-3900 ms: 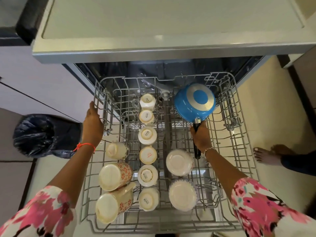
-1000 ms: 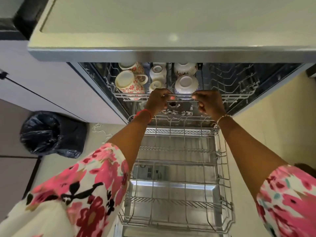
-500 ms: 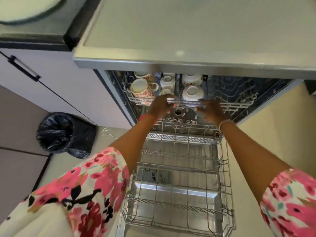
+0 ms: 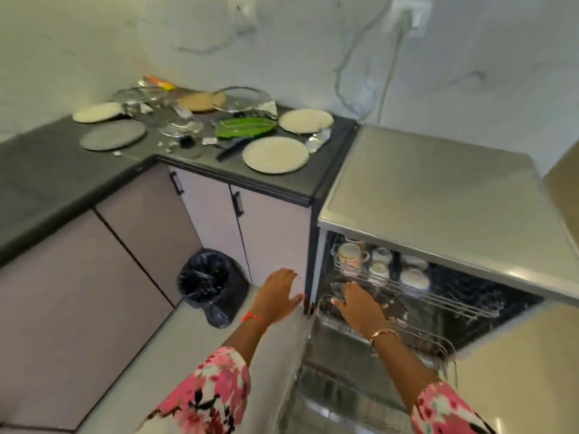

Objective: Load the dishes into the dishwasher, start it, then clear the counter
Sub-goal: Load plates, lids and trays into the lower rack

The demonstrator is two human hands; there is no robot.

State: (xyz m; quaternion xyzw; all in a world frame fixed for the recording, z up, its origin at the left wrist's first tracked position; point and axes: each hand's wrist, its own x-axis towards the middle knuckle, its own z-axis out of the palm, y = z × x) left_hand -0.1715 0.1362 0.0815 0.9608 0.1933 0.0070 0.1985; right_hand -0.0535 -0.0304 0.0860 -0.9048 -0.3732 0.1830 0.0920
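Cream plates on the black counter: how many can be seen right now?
3. One cream plate lies far left, behind the grey plate; one at the back right near the dishwasher; one by the front edge. Others may be hidden.

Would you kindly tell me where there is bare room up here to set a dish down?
The dishwasher's steel top is bare. So is the dark counter left of the grey plate. The stretch between that plate and the steel top is crowded: pale plates, glass lids, a green dish and foil scraps.
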